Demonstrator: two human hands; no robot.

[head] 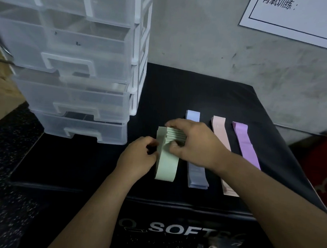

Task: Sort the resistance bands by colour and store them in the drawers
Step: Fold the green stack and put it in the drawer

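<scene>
Sorting looks done: both hands grip the green bands on the tabletop, right hand curled over the folded top, left hand pinching the edge, while blue bands, pink bands and purple bands lie alongside, the drawers seemingly unfilled.

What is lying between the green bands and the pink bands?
The stack of blue bands, lengthwise on the black mat, between the green bands and pink bands; the right hand crosses over its middle. The head view shows it.
</scene>
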